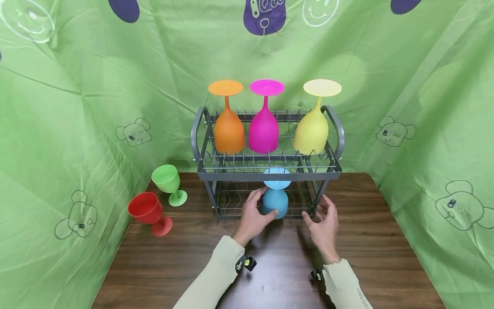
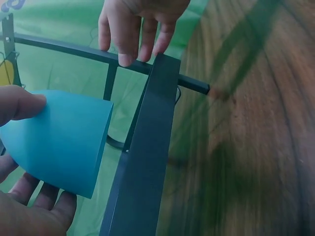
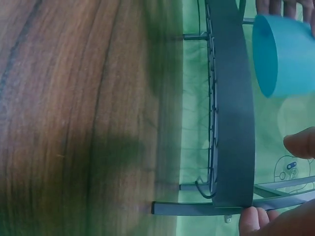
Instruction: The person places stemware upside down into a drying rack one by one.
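My left hand (image 1: 254, 217) grips the bowl of a blue goblet (image 1: 275, 203), thumb on the near side and fingers on the far side. The goblet is upside down, its round foot up behind the front rail of the rack's upper tier. In the right wrist view the goblet's open rim (image 3: 266, 56) hangs above the lower tier. My right hand (image 1: 325, 223) is at the lower right corner of the grey two-tier dish rack (image 1: 270, 176). Its fingertips (image 3: 250, 216) touch the side frame, while the thumb stands apart from them.
Upside down on the upper tier are an orange goblet (image 1: 229, 133), a magenta goblet (image 1: 264, 131) and a yellow goblet (image 1: 311, 131). Left of the rack, a green goblet (image 1: 167, 180) and a red goblet (image 1: 146, 209) stand upright on the wooden table (image 1: 285, 283). Green cloth (image 1: 166, 77) hangs around.
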A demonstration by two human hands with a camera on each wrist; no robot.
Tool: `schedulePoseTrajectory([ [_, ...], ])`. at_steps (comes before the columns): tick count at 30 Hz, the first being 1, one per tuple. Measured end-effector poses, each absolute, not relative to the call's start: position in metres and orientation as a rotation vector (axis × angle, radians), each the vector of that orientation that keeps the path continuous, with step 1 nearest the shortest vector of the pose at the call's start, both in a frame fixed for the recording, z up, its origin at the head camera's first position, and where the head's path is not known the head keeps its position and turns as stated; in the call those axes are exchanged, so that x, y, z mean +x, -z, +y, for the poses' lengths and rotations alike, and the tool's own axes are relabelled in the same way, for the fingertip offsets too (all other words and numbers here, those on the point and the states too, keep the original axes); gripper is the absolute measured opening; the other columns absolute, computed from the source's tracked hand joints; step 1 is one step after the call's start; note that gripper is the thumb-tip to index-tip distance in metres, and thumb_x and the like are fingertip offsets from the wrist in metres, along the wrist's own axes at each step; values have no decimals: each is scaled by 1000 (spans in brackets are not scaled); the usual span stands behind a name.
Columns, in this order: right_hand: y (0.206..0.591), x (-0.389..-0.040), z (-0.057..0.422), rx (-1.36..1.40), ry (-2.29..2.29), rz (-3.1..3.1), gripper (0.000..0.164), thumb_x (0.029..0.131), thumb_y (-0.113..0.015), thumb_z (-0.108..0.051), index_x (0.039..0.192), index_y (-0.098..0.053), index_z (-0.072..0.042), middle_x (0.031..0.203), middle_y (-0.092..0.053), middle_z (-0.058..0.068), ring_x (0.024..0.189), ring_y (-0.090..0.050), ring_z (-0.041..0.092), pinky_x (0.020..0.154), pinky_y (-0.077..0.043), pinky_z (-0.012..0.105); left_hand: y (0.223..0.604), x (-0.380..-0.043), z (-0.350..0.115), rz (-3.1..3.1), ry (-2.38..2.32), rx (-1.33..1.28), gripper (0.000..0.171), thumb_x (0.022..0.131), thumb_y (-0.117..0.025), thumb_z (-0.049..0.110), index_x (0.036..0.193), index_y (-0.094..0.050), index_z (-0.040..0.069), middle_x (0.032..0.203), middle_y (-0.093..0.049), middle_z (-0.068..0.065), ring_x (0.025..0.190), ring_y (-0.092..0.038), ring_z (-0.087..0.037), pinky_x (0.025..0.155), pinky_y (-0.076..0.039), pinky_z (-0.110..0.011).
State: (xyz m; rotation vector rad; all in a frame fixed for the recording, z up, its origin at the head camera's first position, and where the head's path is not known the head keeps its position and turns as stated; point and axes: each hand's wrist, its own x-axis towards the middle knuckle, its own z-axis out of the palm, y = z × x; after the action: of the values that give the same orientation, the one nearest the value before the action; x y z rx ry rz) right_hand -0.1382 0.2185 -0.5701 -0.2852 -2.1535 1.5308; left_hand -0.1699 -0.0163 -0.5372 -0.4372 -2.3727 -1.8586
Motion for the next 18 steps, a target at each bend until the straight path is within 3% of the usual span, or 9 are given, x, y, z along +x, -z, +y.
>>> schedulePoseTrajectory([
  [5,578,-139,218,-239,-1468,-2187,92,79,-88,5,158,-43,-12,139,-56,21,123,-61,35,96,-51,9,539,-182,0,-2393,1885,-436,77,87,-86,25,156,-53,15,151,-53,-6,137,-58,-31,114,-51,-54],
  [18,584,-139,217,-172,-1365,-2176,100,76,-89,6,161,-40,-13,137,-53,24,120,-62,38,98,-47,4,550,-193,29,-2493,1778,-430,74,89,-86,24,155,-53,19,150,-55,-5,134,-58,-29,108,-54,-54],
])
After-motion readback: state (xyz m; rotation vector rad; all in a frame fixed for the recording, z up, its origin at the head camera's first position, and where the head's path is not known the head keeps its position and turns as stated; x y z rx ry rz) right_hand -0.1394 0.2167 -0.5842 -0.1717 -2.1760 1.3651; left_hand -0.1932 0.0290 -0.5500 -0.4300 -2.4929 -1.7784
